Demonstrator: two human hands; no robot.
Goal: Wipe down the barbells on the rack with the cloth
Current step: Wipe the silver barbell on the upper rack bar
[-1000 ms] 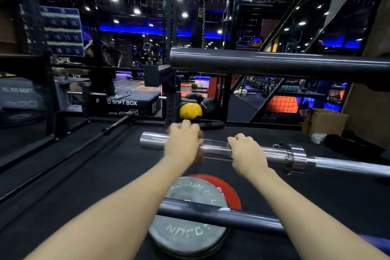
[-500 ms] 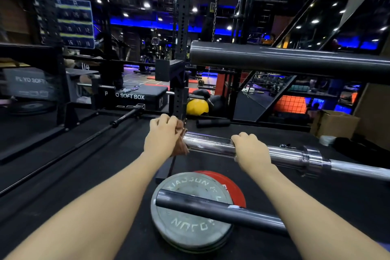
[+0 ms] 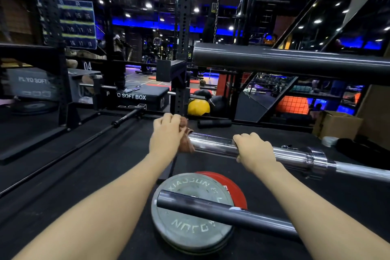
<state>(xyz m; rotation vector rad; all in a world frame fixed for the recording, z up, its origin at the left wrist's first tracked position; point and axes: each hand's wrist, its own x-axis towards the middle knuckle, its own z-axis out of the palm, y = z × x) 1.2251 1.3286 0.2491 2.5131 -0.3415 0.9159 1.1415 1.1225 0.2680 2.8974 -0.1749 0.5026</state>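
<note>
L hand (image 3: 166, 133) w/ cloth (image 3: 185, 143), "SOFT BOX" box (image 3: 137, 97)

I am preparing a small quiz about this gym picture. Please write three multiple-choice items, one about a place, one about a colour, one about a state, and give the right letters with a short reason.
1. Where is the cloth?
A. on the floor
B. at the end of the chrome barbell sleeve, in the left hand
C. on the grey plate

2. What colour is the plate partly hidden under the grey plate?
A. red
B. green
C. white

3. What is the right hand doing?
A. hanging free
B. gripping the chrome sleeve
C. lifting a plate

Answers:
1 B: the left hand holds the brown cloth against the end of the chrome barbell sleeve.
2 A: a red plate shows behind the grey plate.
3 B: the right hand has its fingers curled round the sleeve.
</note>
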